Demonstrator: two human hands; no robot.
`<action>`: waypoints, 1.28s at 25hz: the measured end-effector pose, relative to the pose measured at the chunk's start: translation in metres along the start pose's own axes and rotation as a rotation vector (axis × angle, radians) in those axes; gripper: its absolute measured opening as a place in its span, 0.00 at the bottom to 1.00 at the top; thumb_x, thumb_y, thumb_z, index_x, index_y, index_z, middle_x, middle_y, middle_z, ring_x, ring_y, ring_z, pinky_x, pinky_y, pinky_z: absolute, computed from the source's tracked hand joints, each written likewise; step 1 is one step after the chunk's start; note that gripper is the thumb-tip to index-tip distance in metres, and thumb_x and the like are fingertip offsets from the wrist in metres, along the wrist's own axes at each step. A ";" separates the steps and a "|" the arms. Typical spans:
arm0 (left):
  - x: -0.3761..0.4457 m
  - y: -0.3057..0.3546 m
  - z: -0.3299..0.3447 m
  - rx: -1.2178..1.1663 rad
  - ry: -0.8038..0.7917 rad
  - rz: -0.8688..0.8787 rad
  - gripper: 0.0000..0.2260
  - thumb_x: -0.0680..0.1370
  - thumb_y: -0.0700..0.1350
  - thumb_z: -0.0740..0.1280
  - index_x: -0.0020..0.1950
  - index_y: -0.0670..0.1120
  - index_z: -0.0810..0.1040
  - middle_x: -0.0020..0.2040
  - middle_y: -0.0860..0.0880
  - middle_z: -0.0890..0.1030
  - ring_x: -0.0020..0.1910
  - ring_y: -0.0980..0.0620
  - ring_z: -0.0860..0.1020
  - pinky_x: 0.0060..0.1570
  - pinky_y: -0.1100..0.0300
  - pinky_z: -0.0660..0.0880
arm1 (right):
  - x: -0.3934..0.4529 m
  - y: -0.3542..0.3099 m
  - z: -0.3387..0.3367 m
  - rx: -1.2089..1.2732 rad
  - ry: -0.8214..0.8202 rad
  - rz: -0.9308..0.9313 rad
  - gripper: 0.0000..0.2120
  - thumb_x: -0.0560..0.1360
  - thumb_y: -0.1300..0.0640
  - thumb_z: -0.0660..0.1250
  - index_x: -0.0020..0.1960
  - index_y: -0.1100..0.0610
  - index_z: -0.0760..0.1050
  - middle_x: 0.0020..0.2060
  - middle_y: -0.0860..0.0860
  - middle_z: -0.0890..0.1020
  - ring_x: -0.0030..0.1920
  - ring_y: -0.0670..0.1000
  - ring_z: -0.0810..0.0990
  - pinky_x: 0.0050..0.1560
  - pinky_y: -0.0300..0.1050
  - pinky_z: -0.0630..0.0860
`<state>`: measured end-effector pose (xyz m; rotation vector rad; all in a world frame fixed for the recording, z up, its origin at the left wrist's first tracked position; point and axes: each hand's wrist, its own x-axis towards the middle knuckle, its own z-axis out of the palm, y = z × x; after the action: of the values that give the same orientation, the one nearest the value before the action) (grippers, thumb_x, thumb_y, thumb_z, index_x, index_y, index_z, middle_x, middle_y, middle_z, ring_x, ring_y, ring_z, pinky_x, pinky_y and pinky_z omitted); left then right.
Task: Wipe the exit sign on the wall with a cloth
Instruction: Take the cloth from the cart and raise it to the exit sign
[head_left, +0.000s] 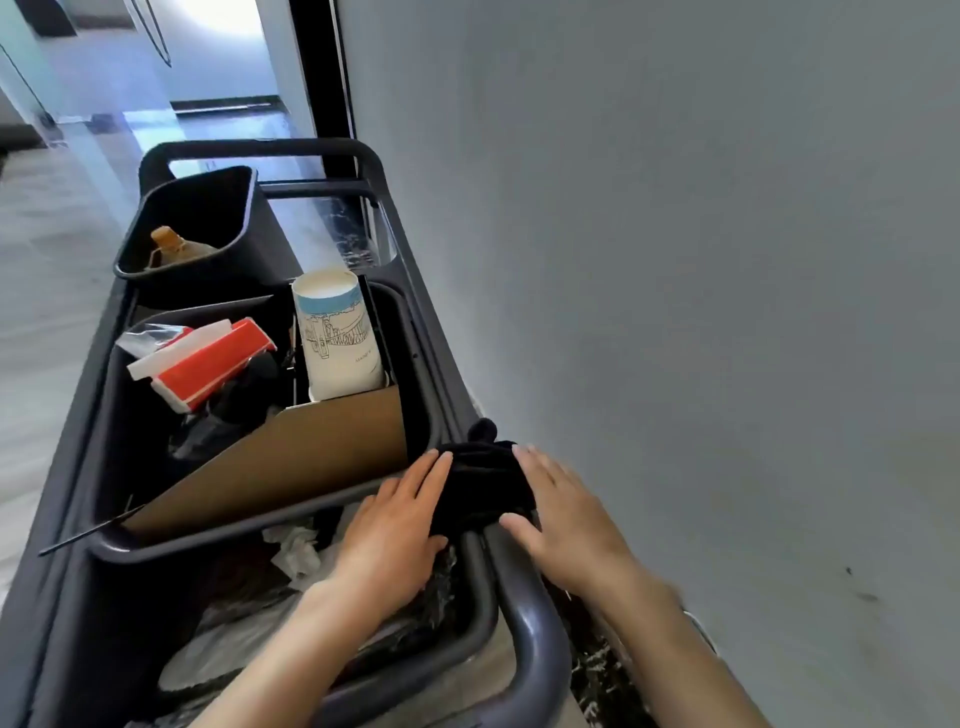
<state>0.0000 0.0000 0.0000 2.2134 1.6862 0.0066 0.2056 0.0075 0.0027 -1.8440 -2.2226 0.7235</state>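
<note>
A black cloth (480, 480) lies bunched over the right rail of a dark cleaning cart (530, 618), close to the grey wall (701, 260). My left hand (400, 530) rests on the cloth's left side with its fingers stretched along it. My right hand (561, 519) holds the cloth from the right, thumb pressed on its near edge. No exit sign shows in this view.
On the cart, the middle bin (260, 540) holds a brown cardboard sheet (291, 462), a white printed cylinder (337, 338) and a red-and-white pack (208, 364). A smaller black bin (249, 223) with a bottle (169, 244) stands farther away. Pale floor lies to the left.
</note>
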 end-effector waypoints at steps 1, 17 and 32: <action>0.005 -0.003 0.002 -0.041 -0.013 -0.007 0.40 0.83 0.48 0.67 0.85 0.52 0.41 0.85 0.56 0.45 0.80 0.49 0.58 0.77 0.52 0.62 | 0.009 0.004 0.001 0.066 -0.030 0.000 0.36 0.77 0.48 0.63 0.79 0.46 0.48 0.79 0.45 0.53 0.77 0.48 0.54 0.75 0.49 0.57; 0.023 0.011 -0.009 -0.307 0.192 0.027 0.19 0.79 0.39 0.72 0.68 0.54 0.81 0.61 0.56 0.84 0.63 0.52 0.78 0.60 0.54 0.75 | -0.013 0.014 0.000 0.262 0.094 0.185 0.13 0.75 0.51 0.65 0.60 0.46 0.74 0.53 0.47 0.80 0.53 0.52 0.78 0.48 0.45 0.72; -0.063 0.315 0.026 -1.196 -0.142 0.242 0.05 0.80 0.39 0.72 0.53 0.48 0.78 0.41 0.52 0.88 0.41 0.55 0.86 0.36 0.70 0.78 | -0.288 0.094 -0.090 0.940 1.021 0.666 0.07 0.73 0.51 0.70 0.49 0.41 0.77 0.45 0.43 0.84 0.45 0.40 0.83 0.40 0.33 0.78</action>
<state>0.2814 -0.1372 0.0774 1.3936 0.8847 0.6991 0.3908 -0.2335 0.0885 -1.7306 -0.4831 0.5351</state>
